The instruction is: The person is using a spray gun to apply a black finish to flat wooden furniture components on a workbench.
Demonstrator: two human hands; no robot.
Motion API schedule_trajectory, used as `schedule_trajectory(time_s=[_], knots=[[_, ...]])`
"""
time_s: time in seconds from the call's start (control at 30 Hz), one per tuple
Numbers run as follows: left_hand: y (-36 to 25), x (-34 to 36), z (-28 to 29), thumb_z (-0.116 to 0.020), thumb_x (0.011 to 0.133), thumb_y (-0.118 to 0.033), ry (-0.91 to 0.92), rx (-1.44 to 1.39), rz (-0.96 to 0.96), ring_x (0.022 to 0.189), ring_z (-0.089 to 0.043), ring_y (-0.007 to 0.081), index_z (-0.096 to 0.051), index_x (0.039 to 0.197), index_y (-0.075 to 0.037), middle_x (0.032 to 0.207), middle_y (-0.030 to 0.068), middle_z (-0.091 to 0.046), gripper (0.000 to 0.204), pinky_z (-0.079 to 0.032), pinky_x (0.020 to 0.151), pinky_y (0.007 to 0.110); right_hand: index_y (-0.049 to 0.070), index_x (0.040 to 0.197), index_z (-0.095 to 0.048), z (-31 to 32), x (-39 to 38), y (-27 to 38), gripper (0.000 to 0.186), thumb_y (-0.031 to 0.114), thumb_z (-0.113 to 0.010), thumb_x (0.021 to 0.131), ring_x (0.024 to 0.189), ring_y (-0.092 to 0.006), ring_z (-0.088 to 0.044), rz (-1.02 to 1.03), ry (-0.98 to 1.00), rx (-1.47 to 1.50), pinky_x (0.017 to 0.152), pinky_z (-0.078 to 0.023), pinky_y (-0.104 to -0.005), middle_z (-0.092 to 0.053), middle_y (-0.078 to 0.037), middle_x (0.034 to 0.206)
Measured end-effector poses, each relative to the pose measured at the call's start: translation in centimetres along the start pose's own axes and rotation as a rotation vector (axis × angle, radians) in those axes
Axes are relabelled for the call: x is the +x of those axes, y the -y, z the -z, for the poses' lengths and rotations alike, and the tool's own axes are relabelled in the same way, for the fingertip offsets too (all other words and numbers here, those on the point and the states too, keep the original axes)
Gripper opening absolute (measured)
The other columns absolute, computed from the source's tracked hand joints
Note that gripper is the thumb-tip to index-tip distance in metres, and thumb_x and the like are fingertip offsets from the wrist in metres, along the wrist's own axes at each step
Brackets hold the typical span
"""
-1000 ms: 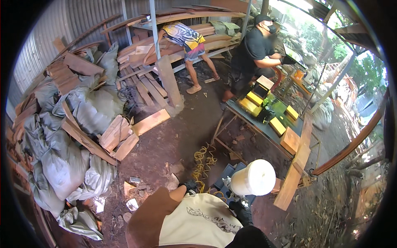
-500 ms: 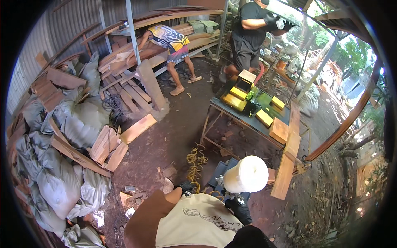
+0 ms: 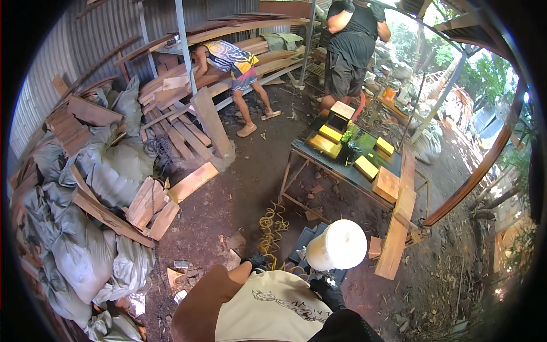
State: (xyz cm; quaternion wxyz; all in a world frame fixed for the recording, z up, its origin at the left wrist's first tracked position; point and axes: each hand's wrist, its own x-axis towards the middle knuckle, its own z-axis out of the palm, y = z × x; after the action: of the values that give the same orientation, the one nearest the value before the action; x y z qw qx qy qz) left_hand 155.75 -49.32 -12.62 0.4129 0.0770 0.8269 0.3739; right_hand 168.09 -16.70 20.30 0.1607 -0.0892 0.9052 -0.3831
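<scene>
My right hand (image 3: pixel 329 292), in a black glove, is closed around what looks like a spray gun (image 3: pixel 329 278). Its silvery metal shows just past my fingers, and a large white cup (image 3: pixel 336 245) sits on top, hiding part of the gun. My left hand (image 3: pixel 258 261), also gloved in black, is beside a yellow coiled air hose (image 3: pixel 272 231); its fingers are too hidden to show whether they grip the hose. Beneath the cup, a dark blue-grey tray-like object (image 3: pixel 306 239) lies on the ground, partly covered.
Ahead stands a metal-framed table (image 3: pixel 342 171) bearing yellow-coated wood blocks (image 3: pixel 366 167). A long plank (image 3: pixel 396 239) juts from its right side. Sacks (image 3: pixel 82 256) and wood offcuts (image 3: pixel 148 202) fill the left. One person (image 3: pixel 228 60) bends over stacked boards; another (image 3: pixel 350 51) stands behind the table.
The standing person has shifted and raised both arms toward the head. The bending person has leaned lower over the boards. My hands and the spray gun stay almost where they were.
</scene>
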Motion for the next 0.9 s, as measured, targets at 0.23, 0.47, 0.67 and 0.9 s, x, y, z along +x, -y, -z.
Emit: schedule_trajectory(time_s=[0.23,0.47,0.67,0.9], knots=[[2.4,0.1,-0.7,-0.056,0.086,-0.034,-0.137,0.572,-0.280,0.111,-0.055,0.0382,-0.065,0.107,-0.011,0.116,0.0196,-0.061,0.032,-0.044,0.093,0.048,0.013,0.102,-0.064,-0.7,0.9,-0.6,0.033,0.015,-0.077,0.072,0.095,-0.0307,-0.061,0.072,0.035,-0.089,0.081,-0.049,-0.0432,-0.065,-0.009,0.102],[1.7,-1.1,0.1,-0.060,0.086,-0.033,-0.193,0.629,-0.369,0.104,-0.059,0.0397,-0.063,0.104,-0.008,0.108,0.0228,-0.061,0.031,-0.047,0.085,0.049,0.006,0.106,-0.065,0.2,1.1,0.4,0.027,0.020,-0.072,0.085,0.088,-0.0241,-0.061,-0.121,0.006,0.338,0.080,-0.051,-0.0390,-0.067,-0.012,0.099],[0.2,-0.9,0.2,-0.061,0.085,-0.034,-0.131,0.551,-0.339,0.102,-0.059,0.0401,-0.062,0.104,-0.009,0.108,0.0225,-0.061,0.032,-0.047,0.083,0.051,0.007,0.112,-0.066,-0.3,1.3,-0.8,0.032,0.019,-0.074,0.084,0.089,-0.0215,-0.061,-0.146,-0.025,0.586,0.082,-0.051,-0.0377,-0.068,-0.011,0.101],[-0.7,-0.1,0.8,-0.064,0.083,-0.033,-0.060,0.544,-0.259,0.109,-0.057,0.0350,-0.062,0.105,-0.011,0.109,0.0171,-0.063,0.031,-0.046,0.088,0.047,0.006,0.112,-0.067,1.0,1.0,-0.4,0.032,0.011,-0.076,0.081,0.082,-0.0132,-0.062,0.086,-0.113,0.313,0.076,-0.053,-0.0302,-0.069,-0.007,0.096]])
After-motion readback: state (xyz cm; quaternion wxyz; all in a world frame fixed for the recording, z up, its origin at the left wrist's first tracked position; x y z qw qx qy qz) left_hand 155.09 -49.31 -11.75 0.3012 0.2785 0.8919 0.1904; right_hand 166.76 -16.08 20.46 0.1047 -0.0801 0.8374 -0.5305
